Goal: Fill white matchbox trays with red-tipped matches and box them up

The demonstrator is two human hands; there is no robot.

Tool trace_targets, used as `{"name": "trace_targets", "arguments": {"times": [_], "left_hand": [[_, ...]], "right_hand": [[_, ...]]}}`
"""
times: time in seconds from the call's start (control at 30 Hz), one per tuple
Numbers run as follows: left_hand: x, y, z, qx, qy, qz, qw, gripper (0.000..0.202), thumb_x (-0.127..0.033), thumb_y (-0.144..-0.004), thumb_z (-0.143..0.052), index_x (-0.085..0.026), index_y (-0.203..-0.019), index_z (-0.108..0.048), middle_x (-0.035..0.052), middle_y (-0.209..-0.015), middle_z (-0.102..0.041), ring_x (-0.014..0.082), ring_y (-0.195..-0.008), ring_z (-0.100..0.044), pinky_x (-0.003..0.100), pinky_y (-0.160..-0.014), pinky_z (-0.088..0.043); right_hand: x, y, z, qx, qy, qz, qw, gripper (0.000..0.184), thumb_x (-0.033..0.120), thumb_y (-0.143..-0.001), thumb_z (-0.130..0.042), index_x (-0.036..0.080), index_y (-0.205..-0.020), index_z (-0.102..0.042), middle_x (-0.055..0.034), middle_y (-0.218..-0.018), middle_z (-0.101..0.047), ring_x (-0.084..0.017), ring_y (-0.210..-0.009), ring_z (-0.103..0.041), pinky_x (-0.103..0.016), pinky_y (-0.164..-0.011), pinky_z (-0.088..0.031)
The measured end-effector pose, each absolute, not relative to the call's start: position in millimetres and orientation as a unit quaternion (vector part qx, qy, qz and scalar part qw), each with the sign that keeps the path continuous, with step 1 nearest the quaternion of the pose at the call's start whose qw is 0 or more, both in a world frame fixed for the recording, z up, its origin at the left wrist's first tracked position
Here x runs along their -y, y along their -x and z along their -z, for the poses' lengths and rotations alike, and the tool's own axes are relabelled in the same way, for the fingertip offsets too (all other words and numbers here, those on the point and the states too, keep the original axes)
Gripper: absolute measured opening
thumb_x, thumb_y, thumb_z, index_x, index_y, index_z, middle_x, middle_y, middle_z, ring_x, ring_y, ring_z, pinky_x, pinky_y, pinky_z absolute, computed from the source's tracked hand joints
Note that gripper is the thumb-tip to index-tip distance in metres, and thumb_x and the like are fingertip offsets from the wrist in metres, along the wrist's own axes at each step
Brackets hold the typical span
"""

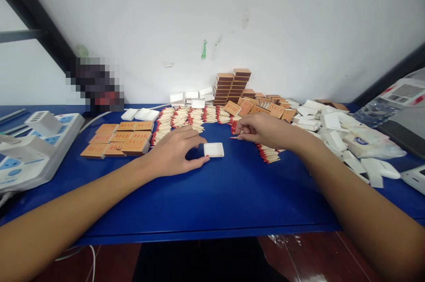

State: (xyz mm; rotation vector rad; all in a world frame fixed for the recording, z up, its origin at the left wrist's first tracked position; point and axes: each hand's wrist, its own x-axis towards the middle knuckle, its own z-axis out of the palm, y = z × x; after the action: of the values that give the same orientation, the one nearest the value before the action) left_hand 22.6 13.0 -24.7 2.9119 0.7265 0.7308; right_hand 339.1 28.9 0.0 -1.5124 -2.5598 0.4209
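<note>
You seem to be picking up matches (195, 116), your right hand (260, 131) pinched on a match (234, 137) right of centre, your left (177, 149), fingers apart, at the white matchbox tray (216, 149) mid-frame, which likely next needs steadying.

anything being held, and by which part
The right hand pinches a red-headed wooden matchstick by its pale shaft; whether the left hand grips the white rectangular tray is unclear.

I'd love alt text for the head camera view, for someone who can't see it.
A person's left hand is at a small white tray on a blue table, while the right hand pinches a red-tipped match. Around them lie clumps of matches, orange matchboxes and white boxes.
</note>
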Motion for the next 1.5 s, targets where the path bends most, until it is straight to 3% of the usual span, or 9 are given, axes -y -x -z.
{"name": "trace_targets", "arguments": {"times": [0.17,0.33,0.57,0.73,1.1,1.5], "left_hand": [[-13.1,-22.5,25.4,-0.234,-0.942,-0.237,0.031,0.026,-0.039,-0.101,-0.07,-0.017,-0.114,-0.075,0.005,-0.088,-0.07,0.0231,-0.089,-0.065,0.038,-0.083,-0.051],[-14.5,-21.4,27.4,-0.233,-0.942,-0.239,0.024,0.026,-0.039,-0.1,-0.071,-0.017,-0.114,-0.075,0.0052,-0.09,-0.071,0.0231,-0.09,-0.065,0.038,-0.084,-0.051],[-13.4,-22.2,26.7,-0.233,-0.939,-0.254,-0.018,0.027,-0.04,-0.101,-0.07,-0.016,-0.113,-0.075,0.0046,-0.091,-0.073,0.0226,-0.088,-0.066,0.037,-0.082,-0.051],[-11.9,-23.3,28.4,-0.228,-0.938,-0.258,-0.038,0.029,-0.041,-0.1,-0.07,-0.013,-0.111,-0.075,0.0063,-0.093,-0.074,0.0233,-0.088,-0.066,0.038,-0.081,-0.053],[-10.2,-23.6,29.3,-0.216,-0.941,-0.259,-0.036,0.029,-0.039,-0.101,-0.07,-0.013,-0.112,-0.074,0.0075,-0.095,-0.074,0.0241,-0.09,-0.067,0.039,-0.082,-0.055],[-10.0,-22.8,28.9,-0.204,-0.942,-0.264,-0.037,0.027,-0.036,-0.102,-0.069,-0.014,-0.116,-0.073,0.0078,-0.096,-0.075,0.0236,-0.09,-0.068,0.039,-0.082,-0.055]], "right_hand": [[-31.5,-341.9,2.4,0.841,0.517,-0.152,0.04,0.01,0.026,-0.094,-0.064,0.021,-0.09,-0.071,-0.0043,-0.083,-0.072,-0.018,-0.07,-0.06,-0.031,-0.065,-0.037],[-22.4,-333.3,-4.5,0.834,0.531,-0.147,0.026,0.014,0.03,-0.099,-0.06,0.02,-0.091,-0.067,-0.0057,-0.085,-0.071,-0.019,-0.07,-0.058,-0.031,-0.063,-0.036],[2.5,-305.4,-9.3,0.881,0.441,-0.133,0.109,0.022,0.037,-0.106,-0.056,0.021,-0.094,-0.066,-0.0065,-0.092,-0.069,-0.021,-0.083,-0.06,-0.032,-0.071,-0.039],[17.0,-284.4,3.8,0.899,0.405,-0.101,0.131,0.014,0.026,-0.107,-0.053,0.021,-0.099,-0.064,-0.0069,-0.102,-0.069,-0.019,-0.083,-0.061,-0.031,-0.072,-0.039],[13.1,-288.8,5.2,0.894,0.411,-0.133,0.12,0.014,0.027,-0.107,-0.059,0.021,-0.095,-0.064,-0.0045,-0.099,-0.069,-0.019,-0.084,-0.061,-0.031,-0.071,-0.039],[10.7,-290.6,-1.2,0.891,0.397,-0.099,0.196,0.016,0.03,-0.104,-0.063,0.021,-0.091,-0.064,-0.0023,-0.086,-0.066,-0.017,-0.077,-0.057,-0.03,-0.069,-0.038]]}}
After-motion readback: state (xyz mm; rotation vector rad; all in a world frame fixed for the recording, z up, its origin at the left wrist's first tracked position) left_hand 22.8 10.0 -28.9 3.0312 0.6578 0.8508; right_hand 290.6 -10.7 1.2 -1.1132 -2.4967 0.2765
